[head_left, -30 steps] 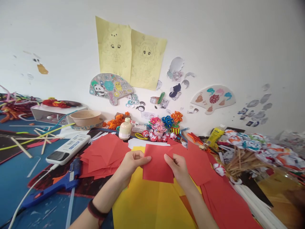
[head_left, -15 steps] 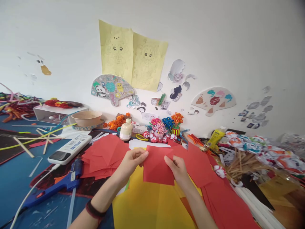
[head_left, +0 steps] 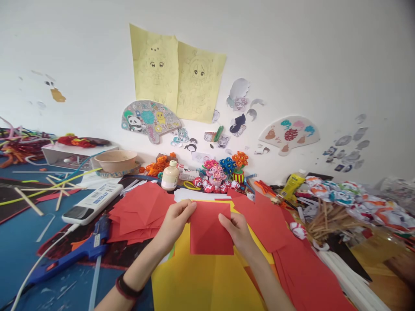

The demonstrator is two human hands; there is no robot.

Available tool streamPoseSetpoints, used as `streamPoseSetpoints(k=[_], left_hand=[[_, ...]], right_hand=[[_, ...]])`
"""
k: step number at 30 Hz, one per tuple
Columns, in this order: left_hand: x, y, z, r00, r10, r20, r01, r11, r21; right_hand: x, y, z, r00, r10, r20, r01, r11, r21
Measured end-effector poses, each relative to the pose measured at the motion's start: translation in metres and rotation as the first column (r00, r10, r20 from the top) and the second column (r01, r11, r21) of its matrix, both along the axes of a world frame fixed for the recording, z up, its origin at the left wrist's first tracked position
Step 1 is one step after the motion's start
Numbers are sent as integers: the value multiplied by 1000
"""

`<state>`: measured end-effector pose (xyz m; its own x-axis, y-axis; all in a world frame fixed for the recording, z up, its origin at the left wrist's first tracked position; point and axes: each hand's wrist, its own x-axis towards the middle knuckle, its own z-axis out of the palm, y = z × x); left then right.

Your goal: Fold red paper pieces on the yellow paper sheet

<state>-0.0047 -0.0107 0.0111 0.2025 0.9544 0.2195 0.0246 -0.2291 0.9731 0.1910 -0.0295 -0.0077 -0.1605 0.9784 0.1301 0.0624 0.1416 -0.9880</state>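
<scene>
So, nearest is a smooth yellow paper sheet [head_left: 207,278] lying flat. Over it, the left hand [head_left: 175,220] pinches the top left corner of a flat red paper square [head_left: 209,231], and the right hand [head_left: 238,229] pinches its right edge. Left of that sits a fanned pile of red squares [head_left: 139,211]. Farther back there's a round tan bowl [head_left: 116,153], contents hidden, and a small striped pot [head_left: 239,177] holding fuzzy orange flowers [head_left: 240,159].

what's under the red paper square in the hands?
A large yellow paper sheet shows beneath the red paper square, which left hand and right hand pinch. Anything directly behind the square is hidden.
</scene>
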Motion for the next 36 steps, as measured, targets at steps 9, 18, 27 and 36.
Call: streamPoseSetpoints(k=[9, 18, 27, 36], left_hand=[[0, 1, -4, 996, 51, -75, -46, 996, 76], [-2, 0, 0, 989, 85, -124, -67, 988, 139], [-2, -1, 2, 989, 37, -142, -27, 997, 72], [1, -1, -1, 980, -75, -185, 91, 993, 78]], right_hand=[[0, -2, 6, 999, 2, 50, -4, 999, 37], [0, -3, 9, 999, 8, 42, -9, 999, 33], [0, 0, 5, 1000, -27, 3, 27, 999, 41], [5, 6, -2, 985, -174, 1, 173, 979, 108]])
